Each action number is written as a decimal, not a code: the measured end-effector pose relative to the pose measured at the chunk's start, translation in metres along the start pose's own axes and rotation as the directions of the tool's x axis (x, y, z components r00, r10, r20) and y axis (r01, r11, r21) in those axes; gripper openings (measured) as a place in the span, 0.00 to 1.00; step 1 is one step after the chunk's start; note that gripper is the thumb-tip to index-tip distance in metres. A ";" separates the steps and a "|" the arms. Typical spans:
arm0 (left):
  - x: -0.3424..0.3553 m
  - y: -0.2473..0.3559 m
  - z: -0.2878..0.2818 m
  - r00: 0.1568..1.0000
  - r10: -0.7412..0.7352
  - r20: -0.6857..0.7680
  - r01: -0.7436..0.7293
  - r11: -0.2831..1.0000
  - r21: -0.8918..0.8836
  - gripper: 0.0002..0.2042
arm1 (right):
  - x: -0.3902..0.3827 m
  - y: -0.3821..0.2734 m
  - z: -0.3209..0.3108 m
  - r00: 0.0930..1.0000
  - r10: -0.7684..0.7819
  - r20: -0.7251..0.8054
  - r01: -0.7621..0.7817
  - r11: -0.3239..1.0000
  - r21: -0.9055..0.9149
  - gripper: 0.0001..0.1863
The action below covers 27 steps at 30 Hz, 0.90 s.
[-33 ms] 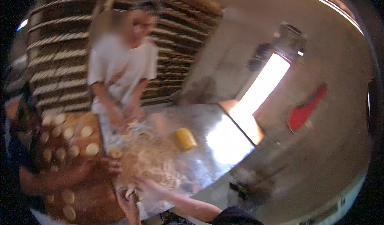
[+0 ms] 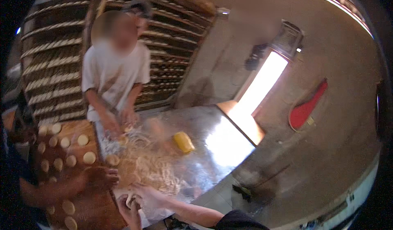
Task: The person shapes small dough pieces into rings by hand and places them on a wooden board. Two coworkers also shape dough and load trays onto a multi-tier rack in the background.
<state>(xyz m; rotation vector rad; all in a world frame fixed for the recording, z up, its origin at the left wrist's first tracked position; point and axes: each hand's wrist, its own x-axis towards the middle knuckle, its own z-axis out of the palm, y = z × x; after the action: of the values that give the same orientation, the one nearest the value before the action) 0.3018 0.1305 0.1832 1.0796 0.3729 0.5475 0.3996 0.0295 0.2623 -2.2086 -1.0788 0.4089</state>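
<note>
Near the bottom middle, my left hand (image 2: 127, 213) is closed around a small pale piece of dough (image 2: 133, 200). My right hand (image 2: 145, 194) comes in from the right, its blurred fingers close against the far side of that dough; their grip is unclear. Just beyond my hands, loose flour (image 2: 157, 170) lies spread over the metal tabletop (image 2: 196, 119). A flat round of dough (image 2: 113, 160) rests by the board's edge. From the left, a co-worker's hand (image 2: 104, 177) reaches over the wooden board (image 2: 96, 207), fingertips near the flour.
Several pale dough rounds (image 2: 89, 157) lie on the board. Across the table a person in a white shirt (image 2: 116, 72) works with both hands at the floury surface. A yellow package (image 2: 183, 143) stands on the metal top. Behind are racks of twisted dough (image 2: 53, 62); a red object (image 2: 307, 109) is at right.
The whole view has shifted slightly, with the scene sitting further left, and looks sharper. My hands stay together at the dough.
</note>
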 end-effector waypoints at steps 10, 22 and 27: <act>-0.007 -0.047 0.017 0.979 0.158 -0.130 -0.169 0.983 -0.076 0.16 | -0.045 0.020 -0.004 1.000 -0.019 0.024 0.007 0.898 0.439 0.27; -0.054 -0.009 0.065 0.999 -0.045 0.021 0.045 0.651 -0.758 0.25 | -0.091 0.053 -0.038 0.958 0.039 0.285 -0.286 0.218 0.933 0.23; -0.061 -0.015 0.093 0.996 0.040 -0.084 -0.078 0.849 -0.522 0.18 | -0.104 0.054 -0.045 0.958 0.157 0.240 -0.257 0.102 0.961 0.18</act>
<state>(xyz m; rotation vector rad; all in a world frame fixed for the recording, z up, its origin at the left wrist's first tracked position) 0.3063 0.0220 0.2107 0.5409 0.2280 0.6954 0.3912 -0.0959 0.2604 -1.0162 -0.2128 1.0075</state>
